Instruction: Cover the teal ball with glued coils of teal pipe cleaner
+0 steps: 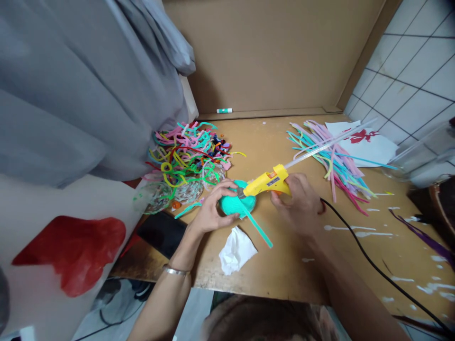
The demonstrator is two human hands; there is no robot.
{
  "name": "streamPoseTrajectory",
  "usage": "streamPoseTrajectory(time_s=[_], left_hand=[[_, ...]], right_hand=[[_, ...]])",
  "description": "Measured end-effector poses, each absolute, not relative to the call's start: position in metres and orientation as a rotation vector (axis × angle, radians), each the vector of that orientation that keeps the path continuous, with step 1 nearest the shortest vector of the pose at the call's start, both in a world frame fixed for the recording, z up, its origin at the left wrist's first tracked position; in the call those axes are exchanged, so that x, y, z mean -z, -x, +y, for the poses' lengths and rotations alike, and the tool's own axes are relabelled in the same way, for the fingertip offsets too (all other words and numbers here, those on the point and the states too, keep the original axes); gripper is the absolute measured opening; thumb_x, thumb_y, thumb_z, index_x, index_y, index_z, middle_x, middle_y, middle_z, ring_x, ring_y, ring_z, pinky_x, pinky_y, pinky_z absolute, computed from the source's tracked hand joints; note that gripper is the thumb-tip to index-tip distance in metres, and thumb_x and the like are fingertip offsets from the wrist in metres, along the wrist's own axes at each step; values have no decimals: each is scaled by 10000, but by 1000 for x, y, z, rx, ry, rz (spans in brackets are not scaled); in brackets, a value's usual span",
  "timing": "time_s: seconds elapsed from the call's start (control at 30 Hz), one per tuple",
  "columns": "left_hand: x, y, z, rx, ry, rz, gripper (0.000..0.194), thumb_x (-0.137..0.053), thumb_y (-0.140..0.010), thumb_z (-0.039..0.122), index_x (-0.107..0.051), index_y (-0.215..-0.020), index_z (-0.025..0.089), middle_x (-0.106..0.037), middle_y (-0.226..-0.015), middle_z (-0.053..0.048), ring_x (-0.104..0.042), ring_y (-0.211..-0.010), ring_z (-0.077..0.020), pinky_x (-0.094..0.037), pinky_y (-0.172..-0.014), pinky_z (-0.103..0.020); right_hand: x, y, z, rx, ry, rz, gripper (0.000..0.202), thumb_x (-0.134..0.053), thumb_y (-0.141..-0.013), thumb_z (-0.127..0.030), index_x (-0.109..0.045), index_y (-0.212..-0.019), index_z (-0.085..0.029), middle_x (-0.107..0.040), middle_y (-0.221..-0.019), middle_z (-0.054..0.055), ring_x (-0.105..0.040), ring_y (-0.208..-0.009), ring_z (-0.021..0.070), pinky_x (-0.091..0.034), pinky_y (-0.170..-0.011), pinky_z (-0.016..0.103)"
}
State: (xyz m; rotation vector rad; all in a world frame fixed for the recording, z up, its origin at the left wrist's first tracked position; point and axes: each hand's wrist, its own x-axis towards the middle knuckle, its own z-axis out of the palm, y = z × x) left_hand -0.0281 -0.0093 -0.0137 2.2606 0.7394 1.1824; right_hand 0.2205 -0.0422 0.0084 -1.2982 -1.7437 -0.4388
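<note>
My left hand (216,206) curls around the left side of a round turquoise fuzzy piece (245,208), its fingers and thumb gripping the edge. A turquoise pipe cleaner (261,231) sticks out from that piece toward the lower right. In my right hand (298,203) is a yellow hot glue gun (268,182), fingers wrapped about its handle. The gun's nozzle meets the top of the turquoise piece, close to my left fingertips. A long clear glue stick (313,150) juts from the gun's rear. Just below the piece lies a crumpled white tissue (237,251).
A heap of colourful pipe cleaner pieces (188,151) lies at left, near a dark phone (161,234). Long pastel pipe cleaners (344,170) lie at right beside stained paper (373,142). A black cord (366,248) crosses the right side. Behind stands a brown panel (273,57).
</note>
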Motion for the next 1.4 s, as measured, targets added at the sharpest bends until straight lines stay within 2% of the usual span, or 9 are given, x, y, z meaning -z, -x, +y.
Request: streamPoseTrajectory(time_s=[0.3,0.57,0.93,1.4], left_hand=[[14,28,-9,-1181,-2243,746,404,-784,-717,236,-596,-1073,224,-614,-1246,-125,-564,-1258,-317,-425,-1093,-571],[16,28,-9,-1177,-2238,749,415,-781,-717,229,-595,-1088,226,-608,-1251,-118,-541,-1289,-321,-399,-1119,-578],[11,27,-11,-1152,-2257,792,397,-779,-716,238,-595,-1068,220,-621,-1256,-120,-561,-1260,-309,-427,-1097,-553],[11,28,-10,-1145,-2257,781,391,-771,-737,267,-583,-1077,221,-606,-1263,-124,-551,-1269,-305,-421,-1104,-556]], right_hand=[[-12,-221,-44,424,1267,-1781,173,-583,-815,-169,-536,-974,-218,-620,-861,44,-578,-769,203,-449,-636,305],[-12,-222,-44,374,1282,-1792,132,-578,-832,-193,-548,-957,-224,-611,-861,39,-574,-764,199,-432,-625,303],[-10,-223,-44,357,1313,-1790,137,-575,-824,-208,-539,-953,-235,-618,-853,36,-590,-765,211,-443,-635,305],[-11,-223,-44,341,1273,-1788,130,-573,-818,-172,-538,-933,-222,-608,-846,41,-590,-766,208,-446,-626,306]])
